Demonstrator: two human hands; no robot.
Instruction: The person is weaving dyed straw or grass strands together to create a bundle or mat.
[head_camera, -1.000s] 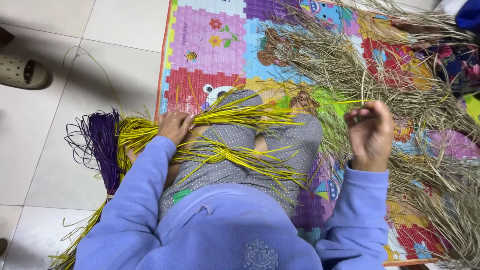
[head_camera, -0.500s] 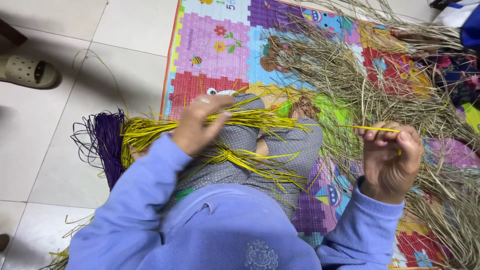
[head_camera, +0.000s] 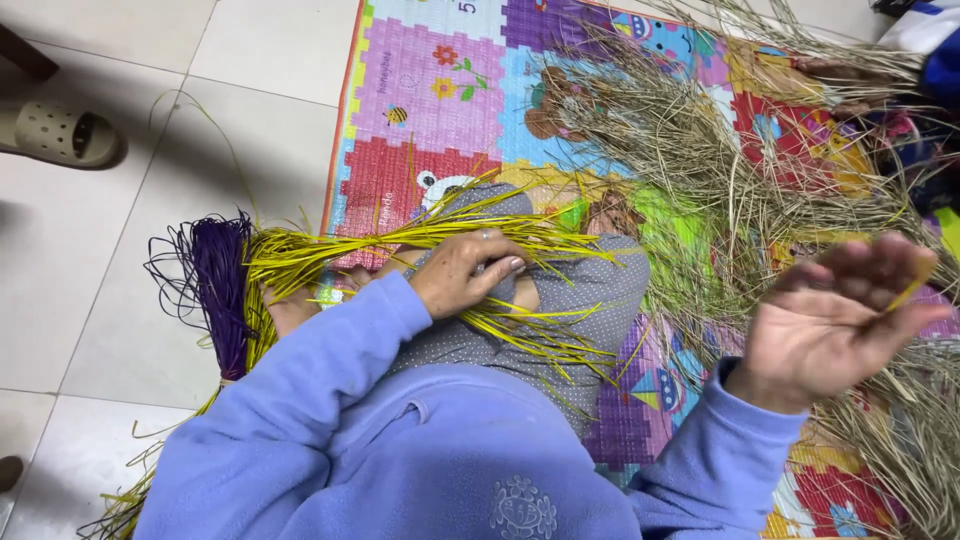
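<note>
The person's left hand (head_camera: 470, 272) lay low over the lap, back upward, fingers (head_camera: 505, 262) curled down and pressing, the wrist bent inward from a lilac fleece sleeve (head_camera: 320, 370) that ran in from the near left. The right hand (head_camera: 835, 315) was raised at the right, palm turned up and toward the body, fingers loosely spread and slightly blurred, its lilac cuff (head_camera: 745, 430) bunched at the wrist, forearm angled up from the near edge

Pale tiled floor (head_camera: 110, 300): colourful puzzle mat (head_camera: 430, 90) on it, 1 beige perforated sandal (head_camera: 60, 132), purple strands (head_camera: 215, 285). Dry grass (head_camera: 700, 150) strewn over mat.
</note>
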